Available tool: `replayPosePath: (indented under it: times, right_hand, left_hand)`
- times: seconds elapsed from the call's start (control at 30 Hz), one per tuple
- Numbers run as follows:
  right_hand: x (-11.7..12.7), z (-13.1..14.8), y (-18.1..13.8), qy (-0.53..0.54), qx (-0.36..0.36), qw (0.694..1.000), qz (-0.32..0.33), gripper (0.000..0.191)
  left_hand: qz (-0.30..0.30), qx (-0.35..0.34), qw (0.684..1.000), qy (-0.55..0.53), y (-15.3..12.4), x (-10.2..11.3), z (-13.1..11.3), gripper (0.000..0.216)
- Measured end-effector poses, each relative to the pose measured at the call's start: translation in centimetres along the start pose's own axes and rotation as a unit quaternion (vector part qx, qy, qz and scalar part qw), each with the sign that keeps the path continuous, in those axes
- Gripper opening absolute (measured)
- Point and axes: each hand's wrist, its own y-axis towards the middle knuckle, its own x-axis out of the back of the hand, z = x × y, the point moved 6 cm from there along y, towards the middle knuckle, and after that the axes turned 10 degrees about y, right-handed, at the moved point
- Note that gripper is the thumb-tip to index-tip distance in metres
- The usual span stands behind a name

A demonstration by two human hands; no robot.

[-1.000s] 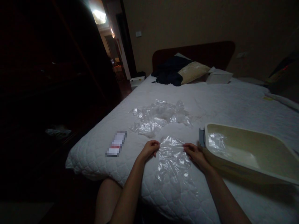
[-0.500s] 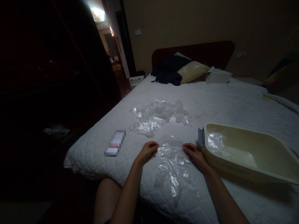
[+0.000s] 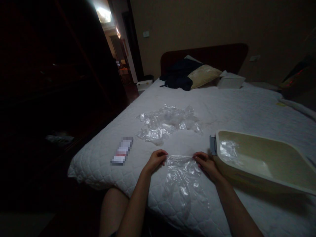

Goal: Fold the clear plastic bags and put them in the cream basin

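A clear plastic glove or bag, crinkled and shiny, lies on the white quilted bed; this clear plastic piece [image 3: 184, 179] has its far edge stretched straight between my hands. My left hand [image 3: 156, 160] pinches the left end of that edge. At the right end, my right hand [image 3: 205, 163] pinches it with thumb and fingers. Beyond my hands is a spread of crumpled clear plastic [image 3: 170, 123]. Close to my right hand stands a cream plastic bin [image 3: 261, 184] with a grey clip at its near-left corner and some clear plastic inside.
On the bed [image 3: 138, 121], a blurred-out flat object [image 3: 122, 151] lies left of my hands. Dark cloth [image 3: 181, 74], a beige pillow [image 3: 203, 75] and a white box [image 3: 231, 80] rest by the headboard [image 3: 212, 51]. A dark wardrobe stands at left.
The flap of plastic that stuck out beyond my fingers is folded down toward me, so the far edge now runs straight between my hands. My hands have barely moved.
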Motion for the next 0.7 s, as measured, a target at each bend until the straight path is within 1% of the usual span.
replayPosePath:
  times: [0.17,0.43,0.6,0.7]
  right_hand:
    - [0.11,-0.16,0.16,-0.003,0.010,1.000,0.002,0.032]
    - [0.20,-0.11,0.16,-0.019,0.013,1.000,0.006,0.023]
    - [0.07,0.13,0.17,-0.016,0.027,1.000,0.003,0.023]
    - [0.11,-0.04,0.13,-0.031,0.008,0.999,0.003,0.022]
  left_hand:
    - [-0.014,0.004,1.000,0.011,0.10,0.18,0.25,0.023]
    - [-0.002,0.003,1.000,0.020,-0.24,0.14,-0.31,0.019]
    - [-0.014,0.014,0.999,0.033,-0.22,0.15,-0.08,0.019]
    - [-0.032,0.005,0.999,0.016,-0.13,0.26,-0.07,0.020]
